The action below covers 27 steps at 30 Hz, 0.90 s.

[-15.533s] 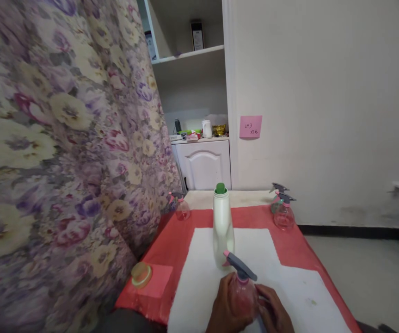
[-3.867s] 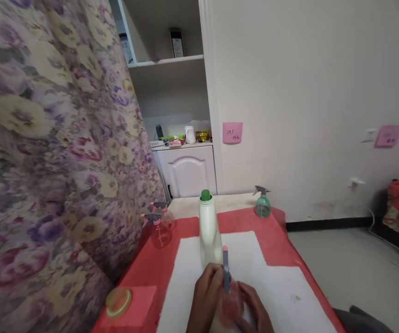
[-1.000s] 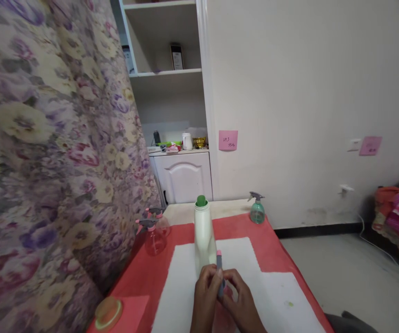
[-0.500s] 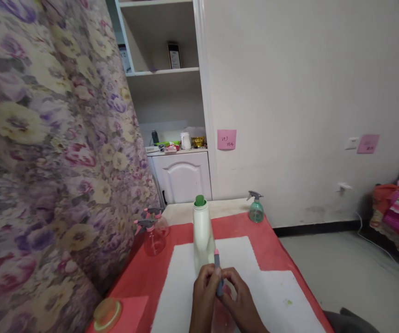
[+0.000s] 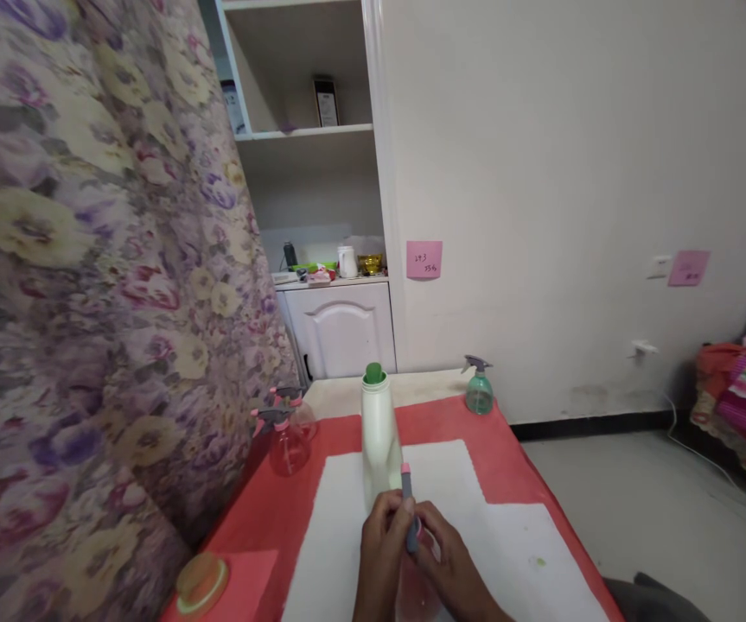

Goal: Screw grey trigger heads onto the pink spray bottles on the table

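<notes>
Both hands are closed on a pink see-through spray bottle (image 5: 417, 598) at the front of the table. My left hand (image 5: 380, 544) grips its grey spray head (image 5: 409, 510), which ends in a pink nozzle. My right hand (image 5: 451, 553) is wrapped about the neck, near the pink collar; its fingertips are partly hidden behind the head. The bottle's lower part runs out of the picture. Just beyond my hands stands a tall pale green jug (image 5: 379, 432) with a green spout in its uncapped mouth.
Two pink spray bottles (image 5: 289, 447) stand at the left edge, by the floral curtain (image 5: 119, 259). A green spray bottle (image 5: 479, 393) is at the far right corner. A round cap (image 5: 201, 584) lies front left. White paper (image 5: 508, 544) covers part of the red tablecloth (image 5: 340, 436).
My right hand has turned slightly at the bottle's neck, its fingers shifting a little. My left hand keeps its hold on the spray head. The jug and the other bottles stay put.
</notes>
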Each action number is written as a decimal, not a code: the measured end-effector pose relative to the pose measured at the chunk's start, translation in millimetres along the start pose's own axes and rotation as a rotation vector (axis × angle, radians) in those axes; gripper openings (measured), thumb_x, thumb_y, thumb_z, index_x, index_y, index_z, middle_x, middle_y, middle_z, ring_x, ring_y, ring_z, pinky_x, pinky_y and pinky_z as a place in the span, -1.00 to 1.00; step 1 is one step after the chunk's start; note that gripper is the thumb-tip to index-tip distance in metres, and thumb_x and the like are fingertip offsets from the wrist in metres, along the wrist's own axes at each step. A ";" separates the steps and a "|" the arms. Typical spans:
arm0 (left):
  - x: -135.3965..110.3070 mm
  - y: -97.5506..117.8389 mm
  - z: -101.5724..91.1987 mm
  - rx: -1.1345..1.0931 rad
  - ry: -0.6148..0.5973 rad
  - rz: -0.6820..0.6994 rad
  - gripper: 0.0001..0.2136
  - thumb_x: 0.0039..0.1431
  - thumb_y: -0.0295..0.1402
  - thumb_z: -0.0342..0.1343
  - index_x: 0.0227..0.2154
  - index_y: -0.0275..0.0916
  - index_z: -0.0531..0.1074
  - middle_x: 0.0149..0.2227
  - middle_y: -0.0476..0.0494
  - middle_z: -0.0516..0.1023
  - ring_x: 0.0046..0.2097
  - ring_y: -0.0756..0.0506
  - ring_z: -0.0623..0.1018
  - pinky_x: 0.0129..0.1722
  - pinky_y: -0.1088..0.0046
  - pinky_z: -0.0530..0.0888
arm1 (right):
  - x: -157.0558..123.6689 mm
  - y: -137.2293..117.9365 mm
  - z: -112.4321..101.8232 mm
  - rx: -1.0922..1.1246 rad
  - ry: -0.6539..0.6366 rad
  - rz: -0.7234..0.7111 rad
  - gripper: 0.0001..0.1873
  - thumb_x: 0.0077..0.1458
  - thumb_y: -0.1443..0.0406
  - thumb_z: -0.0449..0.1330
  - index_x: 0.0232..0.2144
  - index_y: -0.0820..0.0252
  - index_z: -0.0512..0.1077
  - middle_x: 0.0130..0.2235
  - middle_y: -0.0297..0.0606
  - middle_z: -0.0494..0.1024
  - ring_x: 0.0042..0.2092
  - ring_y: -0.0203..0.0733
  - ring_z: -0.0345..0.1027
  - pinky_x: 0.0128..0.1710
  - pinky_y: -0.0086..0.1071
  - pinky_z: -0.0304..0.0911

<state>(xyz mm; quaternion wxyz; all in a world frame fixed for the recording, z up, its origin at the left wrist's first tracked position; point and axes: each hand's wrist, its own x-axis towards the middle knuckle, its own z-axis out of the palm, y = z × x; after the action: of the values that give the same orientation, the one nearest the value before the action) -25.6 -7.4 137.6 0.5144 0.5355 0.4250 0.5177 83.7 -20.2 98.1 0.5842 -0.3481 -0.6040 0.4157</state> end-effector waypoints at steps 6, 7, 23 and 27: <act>-4.1 8.8 -4.0 -0.022 0.016 -0.009 -0.69 0.10 -0.04 0.18 -0.45 -0.22 0.44 -0.48 0.04 0.41 -0.37 -0.05 0.39 -0.33 0.47 0.36 | -10.1 24.6 4.2 0.023 0.132 0.006 -0.38 -0.10 0.24 0.32 0.06 0.07 0.32 0.04 -0.18 0.44 0.12 0.00 0.33 0.15 -0.18 0.24; -5.3 10.0 -6.4 -0.035 0.023 -0.016 -0.69 0.11 -0.04 0.17 -0.41 -0.22 0.46 -0.47 0.03 0.42 -0.36 -0.05 0.40 -0.32 0.47 0.37 | -13.9 32.0 4.1 -0.005 0.160 0.021 -0.30 -0.16 0.29 0.32 0.09 0.08 0.29 0.07 -0.16 0.42 0.15 0.01 0.30 0.18 -0.16 0.21; -11.1 18.3 -10.3 -0.318 -0.050 -0.039 -0.73 0.17 -0.12 0.16 -0.21 -0.22 0.48 -0.27 -0.07 0.47 -0.27 -0.02 0.39 -0.23 0.48 0.36 | -44.6 93.9 18.1 -0.319 0.379 0.121 -0.31 -0.17 0.32 0.26 0.08 0.11 0.25 0.09 -0.06 0.50 0.09 0.07 0.42 0.11 -0.12 0.36; -10.6 19.2 -13.8 -0.392 -0.092 0.016 -0.69 0.15 -0.13 0.16 -0.13 -0.20 0.46 -0.14 -0.14 0.49 -0.12 -0.10 0.42 -0.07 0.41 0.34 | -44.3 90.5 18.7 -0.332 0.390 0.162 -0.32 -0.17 0.29 0.25 0.08 0.15 0.27 0.06 -0.04 0.52 0.06 0.07 0.45 0.09 -0.13 0.37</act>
<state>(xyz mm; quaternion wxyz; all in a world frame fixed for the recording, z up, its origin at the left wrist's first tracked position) -41.9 -18.4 154.5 0.6235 0.4514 0.2879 0.5698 62.6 -24.8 -2.0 0.5892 -0.5600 -0.5099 0.2814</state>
